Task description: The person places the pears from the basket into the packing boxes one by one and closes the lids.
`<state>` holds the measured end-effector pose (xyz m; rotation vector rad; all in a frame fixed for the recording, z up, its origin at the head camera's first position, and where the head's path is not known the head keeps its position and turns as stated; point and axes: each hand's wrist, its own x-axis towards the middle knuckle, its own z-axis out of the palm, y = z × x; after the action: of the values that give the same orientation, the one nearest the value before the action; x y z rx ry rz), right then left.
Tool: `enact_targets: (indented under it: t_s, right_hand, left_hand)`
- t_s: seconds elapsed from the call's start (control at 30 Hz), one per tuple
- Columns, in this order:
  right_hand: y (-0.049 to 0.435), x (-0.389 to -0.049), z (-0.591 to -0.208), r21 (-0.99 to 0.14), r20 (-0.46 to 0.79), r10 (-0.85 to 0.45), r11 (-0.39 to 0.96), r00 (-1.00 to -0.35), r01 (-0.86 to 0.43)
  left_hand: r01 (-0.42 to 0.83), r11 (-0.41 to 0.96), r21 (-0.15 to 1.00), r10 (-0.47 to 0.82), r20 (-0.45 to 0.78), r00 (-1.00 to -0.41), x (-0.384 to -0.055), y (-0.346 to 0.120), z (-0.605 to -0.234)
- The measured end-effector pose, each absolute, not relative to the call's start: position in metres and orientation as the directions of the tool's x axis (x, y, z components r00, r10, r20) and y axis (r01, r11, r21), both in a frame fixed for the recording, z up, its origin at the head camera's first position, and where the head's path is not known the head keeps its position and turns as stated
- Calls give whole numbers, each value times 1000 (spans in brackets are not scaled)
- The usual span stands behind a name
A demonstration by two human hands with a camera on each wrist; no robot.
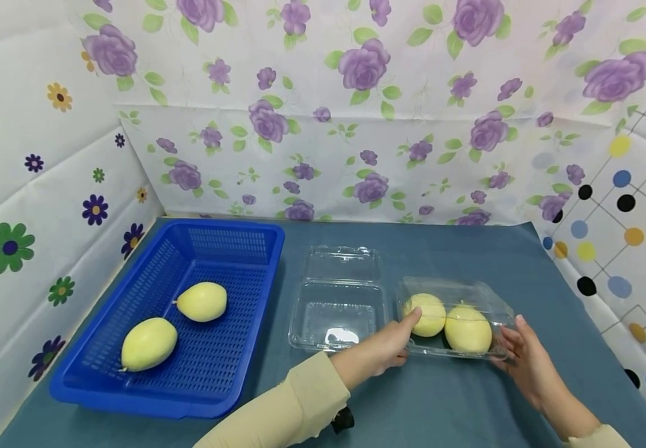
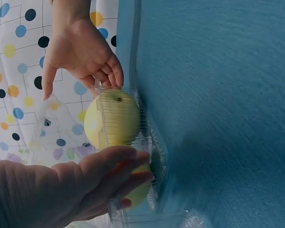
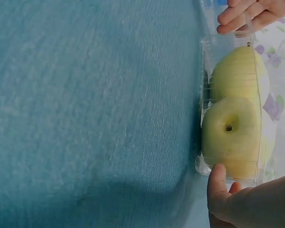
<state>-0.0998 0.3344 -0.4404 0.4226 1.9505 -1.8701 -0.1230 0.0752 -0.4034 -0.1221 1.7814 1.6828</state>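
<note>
Head view, from your left: one flower-print cloth point(image 1: 12, 186) hangs beside one blue slotted basket point(image 1: 205, 354), which holds two yellow-green pears, one nearer you point(image 1: 149, 343) and one farther back point(image 1: 202, 302). Right of the basket, one clear plastic clamshell point(image 1: 337, 311) lies spread open on the blue tablecloth point(image 1: 435, 404). One rose-print cloth point(image 1: 323, 165) hangs behind everything. One small black object point(image 1: 343, 420), too hidden to identify, shows beside your left beige sleeve point(image 1: 300, 404).

Your left hand point(image 1: 381, 351) touches the near left corner of a second clear clamshell point(image 1: 468, 292), thumb stretched over it, fingers relaxed rather than clenched. That second clamshell sits on your right, its lid raised at the back, with two more pears side by side inside, a left one point(image 1: 426, 316) and a right one point(image 1: 468, 330); that makes four pears in all. Your right hand point(image 1: 530, 361) is at its right end, unclenched, thumb spread up toward the lid and fingertips against the plastic; the left wrist view shows this spread too. Farthest right hangs one dotted cloth point(image 1: 620, 286).
</note>
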Motion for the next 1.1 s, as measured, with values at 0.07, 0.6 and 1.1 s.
enact_targets:
  t_s: [0.07, 0.6, 1.1]
  right_hand:
    - [334, -100, -441, -870, -492, -55, 53, -869, 490]
    - [334, -92, -448, -867, -498, 73, -55, -864, 495]
    - [334, -90, -449, -855, -513, 112, 14, -851, 518]
  left_hand:
    - [-475, 180, 861, 362, -507, -782, -121, 74, -404]
    - [-446, 226, 866, 440, -499, -747, -107, 69, -423]
    - [-441, 39, 896, 410, -417, -811, -106, 76, -446]
